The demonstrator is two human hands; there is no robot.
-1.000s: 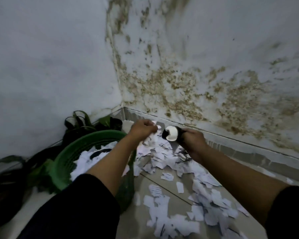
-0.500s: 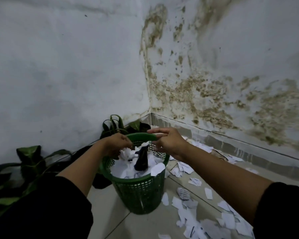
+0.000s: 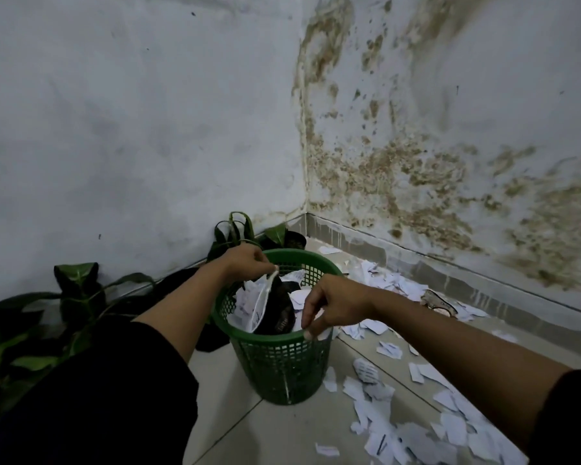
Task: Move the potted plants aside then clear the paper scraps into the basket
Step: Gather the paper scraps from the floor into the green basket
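1. Overhead, stained walls meeting in a corner; pale tiled floor below.
2. Along the left wall, potted plants in a row, dark leaves drooping, more behind the basket near the corner.
3. Centre, green basket upright on the floor, partly filled with paper and a dark object.
4. Right of the basket, paper scraps strewn over the tiles toward the far wall.
5. Left hand over the far rim, fingers pinched shut on a thin clear bag hanging into the basket.
6. Right hand above the near rim, fingers curled downward, loosely open, fingertips at scraps on the rim; whether gripping them, cannot tell.
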